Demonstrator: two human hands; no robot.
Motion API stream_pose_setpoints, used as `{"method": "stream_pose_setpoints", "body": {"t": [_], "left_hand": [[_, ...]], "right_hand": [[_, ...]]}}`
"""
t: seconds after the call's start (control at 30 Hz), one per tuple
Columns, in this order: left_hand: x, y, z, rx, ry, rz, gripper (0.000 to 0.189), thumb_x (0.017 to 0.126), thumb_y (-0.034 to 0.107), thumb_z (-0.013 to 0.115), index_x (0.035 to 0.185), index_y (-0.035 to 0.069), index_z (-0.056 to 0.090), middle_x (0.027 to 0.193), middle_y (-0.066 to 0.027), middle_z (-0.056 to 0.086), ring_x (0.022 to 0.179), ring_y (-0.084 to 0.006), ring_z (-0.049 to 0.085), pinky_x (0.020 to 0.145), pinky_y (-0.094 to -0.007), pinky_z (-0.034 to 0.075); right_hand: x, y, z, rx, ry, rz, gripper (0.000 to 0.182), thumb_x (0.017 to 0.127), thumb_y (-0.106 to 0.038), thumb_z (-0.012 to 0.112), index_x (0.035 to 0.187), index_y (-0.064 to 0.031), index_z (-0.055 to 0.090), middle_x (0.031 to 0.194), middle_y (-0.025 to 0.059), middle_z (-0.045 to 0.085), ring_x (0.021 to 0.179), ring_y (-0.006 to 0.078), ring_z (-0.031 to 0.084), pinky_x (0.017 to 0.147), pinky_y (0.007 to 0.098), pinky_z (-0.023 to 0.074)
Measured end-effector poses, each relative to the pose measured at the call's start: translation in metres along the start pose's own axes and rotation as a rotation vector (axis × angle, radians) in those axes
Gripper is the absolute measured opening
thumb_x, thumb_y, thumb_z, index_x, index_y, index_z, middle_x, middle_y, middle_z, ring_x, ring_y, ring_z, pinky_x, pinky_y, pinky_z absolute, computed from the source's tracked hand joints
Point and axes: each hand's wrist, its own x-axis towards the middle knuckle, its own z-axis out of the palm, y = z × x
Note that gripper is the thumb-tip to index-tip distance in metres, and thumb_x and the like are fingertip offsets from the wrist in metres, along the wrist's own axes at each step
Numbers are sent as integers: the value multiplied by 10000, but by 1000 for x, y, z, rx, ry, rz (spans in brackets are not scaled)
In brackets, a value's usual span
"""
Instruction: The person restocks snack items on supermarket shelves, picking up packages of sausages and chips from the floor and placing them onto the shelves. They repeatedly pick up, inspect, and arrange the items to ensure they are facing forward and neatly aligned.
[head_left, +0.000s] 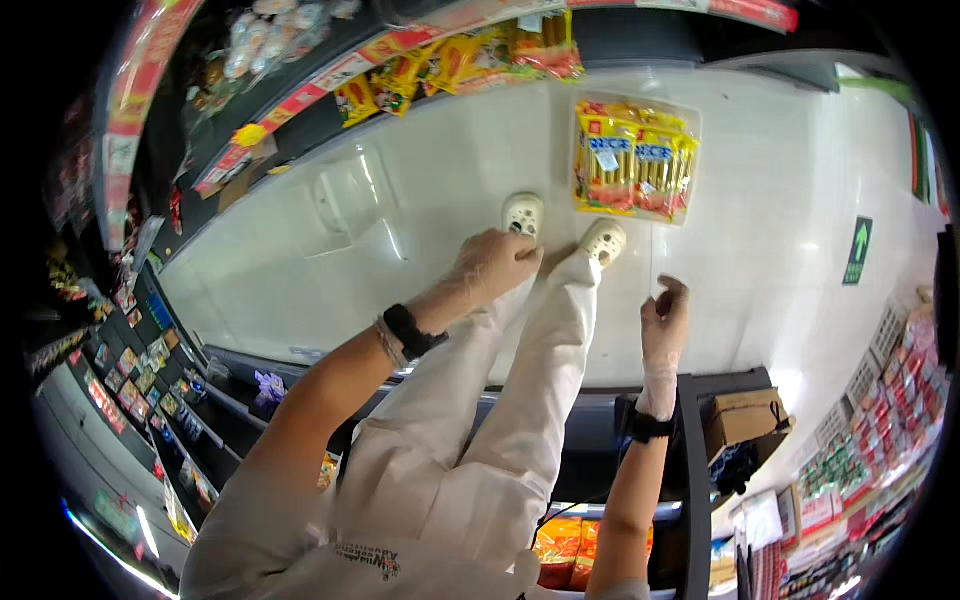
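My left hand (499, 262), in a thin clear glove, hangs above the floor near my left shoe with its fingers curled; I see nothing in it. My right hand (666, 319), gloved too, is at the right over the floor, its fingers bent and the index finger and thumb near each other; no held thing shows. Beyond my shoes a clear plastic tray (694, 172) stands on the floor, filled with yellow-and-red packets (607, 169) of stick-shaped food. Neither hand touches it. Another clear tray or lid (330, 202) lies on the floor to the left.
Shelving with a price rail (315, 90) runs along the upper left and bears yellow snack packets (450, 64). Behind me is a dark shelf unit with orange bags (559, 544). An open cardboard box (742, 420) stands at the right, near stacked red goods (885, 405).
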Motion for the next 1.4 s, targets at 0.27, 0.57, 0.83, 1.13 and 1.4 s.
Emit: {"method": "stream_pose_setpoints", "body": {"t": [0.27, 0.57, 0.83, 1.13, 1.4], "left_hand": [[87, 6, 44, 42, -73, 36, 256, 826, 256, 545, 791, 3, 567, 735, -195, 588, 701, -383, 577, 649, -430, 467], [154, -11, 105, 25, -36, 26, 279, 846, 297, 587, 883, 20, 580, 775, -149, 644, 720, -320, 623, 672, -399, 492], [226, -43, 101, 245, 816, 138, 704, 789, 276, 706, 1295, -39, 331, 1276, -257, 369, 1179, -389, 376, 982, -471, 343], [328, -117, -27, -297, 419, -35, 726, 814, 433, 671, 1354, 48, 377, 1316, -152, 456, 1165, -251, 477, 963, -319, 382], [330, -92, -17, -234, 473, -211, 823, 737, 381, 714, 1383, 62, 316, 1320, -132, 447, 1183, -254, 457, 965, -343, 380]], "right_hand": [[60, 69, 14, 86, -23, 51, 173, 875, -152, 616, 986, -21, 599, 746, 56, 587, 660, 119, 508, 627, 285, 454], [147, 78, 24, -21, -103, 187, 304, 898, -298, 599, 906, 5, 587, 718, 85, 594, 659, 147, 516, 634, 305, 440], [179, 110, 26, 178, -146, 102, 174, 906, -175, 577, 943, -5, 589, 786, 35, 599, 713, 109, 512, 661, 264, 437], [163, 151, 34, 235, -208, 238, 140, 899, -127, 568, 947, 3, 584, 803, 24, 598, 732, 99, 513, 675, 253, 442], [161, 148, 52, 359, -274, 230, 148, 905, -159, 589, 935, -16, 570, 768, -9, 540, 701, 84, 475, 656, 230, 417]]}}
